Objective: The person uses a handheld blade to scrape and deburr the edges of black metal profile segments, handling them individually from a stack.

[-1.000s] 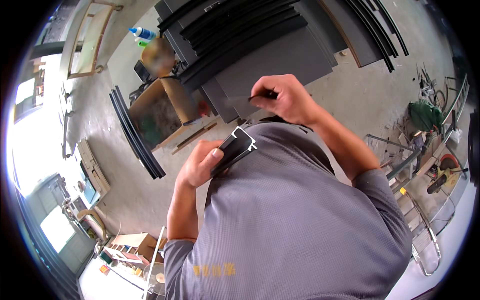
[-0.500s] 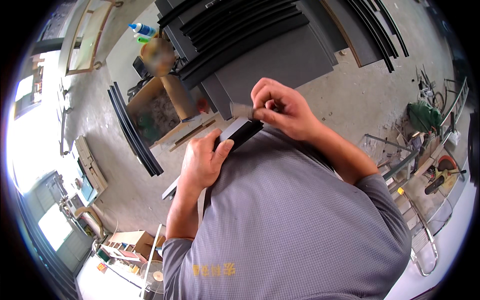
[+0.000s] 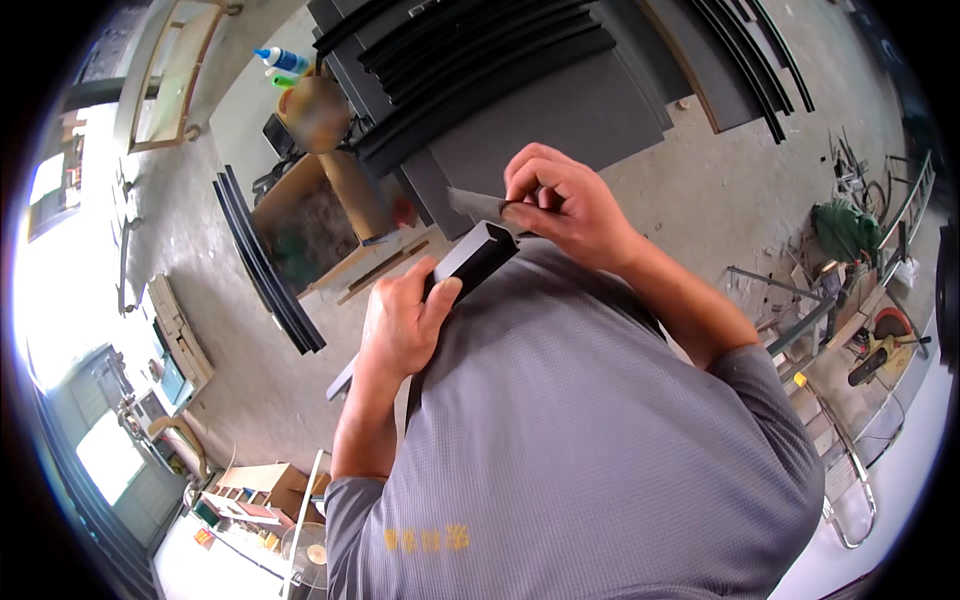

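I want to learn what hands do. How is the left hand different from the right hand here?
The left hand wraps around the dark bar with the whole palm; the right hand pinches a thin grey strip with its fingertips. The left hand sits lower along the bar; the right hand is up at the bar's open end. Both are bare, close to the grey shirt.

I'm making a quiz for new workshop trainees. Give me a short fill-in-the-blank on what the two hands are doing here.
1. The left hand grips a long ____ metal bar.
2. The right hand pinches a thin grey strip at the bar's ____ end.
3. The person wears a ____ shirt.
4. More long dark bars lie on the ____ floor.

Missing words: black; upper; grey; concrete
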The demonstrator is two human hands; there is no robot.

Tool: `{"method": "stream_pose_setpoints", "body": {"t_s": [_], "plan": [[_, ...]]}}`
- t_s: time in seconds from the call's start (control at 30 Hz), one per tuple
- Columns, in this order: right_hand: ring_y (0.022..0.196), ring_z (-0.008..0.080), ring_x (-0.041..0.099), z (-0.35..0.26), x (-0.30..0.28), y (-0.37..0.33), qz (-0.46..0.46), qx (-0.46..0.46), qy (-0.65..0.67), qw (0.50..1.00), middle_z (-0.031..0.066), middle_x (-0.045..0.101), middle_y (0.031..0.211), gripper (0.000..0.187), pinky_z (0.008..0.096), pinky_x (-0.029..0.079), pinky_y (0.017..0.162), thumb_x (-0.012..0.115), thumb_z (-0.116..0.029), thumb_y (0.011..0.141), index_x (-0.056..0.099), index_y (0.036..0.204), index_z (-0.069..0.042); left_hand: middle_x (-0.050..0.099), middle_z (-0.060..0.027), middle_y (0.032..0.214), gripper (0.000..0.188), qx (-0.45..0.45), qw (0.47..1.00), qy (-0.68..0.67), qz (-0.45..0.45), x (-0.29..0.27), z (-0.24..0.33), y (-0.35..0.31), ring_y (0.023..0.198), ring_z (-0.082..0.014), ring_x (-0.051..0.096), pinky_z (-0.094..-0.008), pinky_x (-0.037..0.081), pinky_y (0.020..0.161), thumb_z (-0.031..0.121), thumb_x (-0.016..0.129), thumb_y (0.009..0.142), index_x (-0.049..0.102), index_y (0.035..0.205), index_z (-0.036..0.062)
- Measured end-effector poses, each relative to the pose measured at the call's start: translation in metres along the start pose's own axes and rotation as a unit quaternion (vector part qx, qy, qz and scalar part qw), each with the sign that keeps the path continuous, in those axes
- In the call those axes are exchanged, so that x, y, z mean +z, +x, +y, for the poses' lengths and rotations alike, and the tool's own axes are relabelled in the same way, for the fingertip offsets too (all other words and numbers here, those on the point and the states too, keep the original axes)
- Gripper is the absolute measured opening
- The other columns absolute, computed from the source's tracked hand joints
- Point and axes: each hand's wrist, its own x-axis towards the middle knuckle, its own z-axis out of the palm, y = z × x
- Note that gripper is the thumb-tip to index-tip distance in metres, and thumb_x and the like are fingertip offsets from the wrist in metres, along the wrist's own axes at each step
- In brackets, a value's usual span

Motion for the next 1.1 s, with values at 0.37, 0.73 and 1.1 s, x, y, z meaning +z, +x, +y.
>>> {"method": "stream_pose_setpoints", "body": {"t_s": [0.37, 0.73, 1.1], "plan": [[0.074, 0.0058, 0.054, 0.000, -0.009, -0.025, -0.026, 0.186, 0.165, 0.968, 0.0002, 0.063, 0.085, 0.010, 0.0214, 0.045, 0.069, 0.060, -0.014, 0.110, 0.057, 0.109, -0.005, 0.063, -0.0140, 0.099, 0.064, 0.039, 0.997, 0.044, 0.045, 0.014, 0.010, 0.004, 0.092, -0.0332, 0.063, -0.0415, 0.051, 0.089, 0.040, 0.074, 0.096, 0.058, 0.151, 0.0115], [0.076, 0.0065, 0.053, -0.005, -0.006, -0.034, -0.058, 0.149, 0.174, 0.972, -0.0009, 0.059, 0.084, 0.016, 0.0230, 0.045, 0.069, 0.062, -0.019, 0.110, 0.056, 0.108, -0.005, 0.067, -0.0143, 0.092, 0.066, 0.034, 0.998, 0.013, 0.053, 0.020, 0.008, 0.002, 0.092, -0.0317, 0.064, -0.0410, 0.052, 0.089, 0.033, 0.083, 0.088, 0.062, 0.148, 0.0137], [0.075, 0.0065, 0.056, -0.006, -0.007, -0.032, -0.043, 0.156, 0.142, 0.977, -0.0009, 0.062, 0.081, 0.010, 0.0239, 0.048, 0.070, 0.065, -0.012, 0.105, 0.061, 0.105, -0.003, 0.068, -0.0164, 0.105, 0.067, 0.032, 0.999, 0.011, 0.031, 0.019, 0.010, 0.001, 0.097, -0.0310, 0.066, -0.0398, 0.052, 0.091, 0.034, 0.082, 0.089, 0.061, 0.149, 0.0125]]}}
